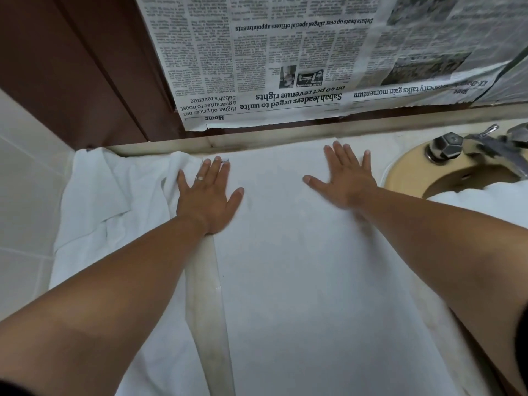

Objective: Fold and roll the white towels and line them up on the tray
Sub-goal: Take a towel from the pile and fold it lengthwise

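Both hands lie flat, fingers straight and spread, gripping nothing: the left hand [207, 195] presses the far left edge of the spread towel [300, 281], the right hand [344, 181] its far right part. The towel lies smooth on the counter [205, 287], running from the back wall toward the person; the tray is not in view.

Likely risks: the left hand sits where the spread towel meets the crumpled towel [114, 190], so a fold begun here may catch that second cloth. The right edge lies just beside the sink [405, 172], and a sideways push could slide a corner over the rim, where it might pick up damp. Uneven pressure would leave creases and a lopsided roll.

Materials: soft white cloth, matte; a pale, stained stone-like counter; a tan glazed basin with a white cloth [485, 195] in it; a dull metal tap [483, 144]; thin newspaper [285, 58] on the wall.
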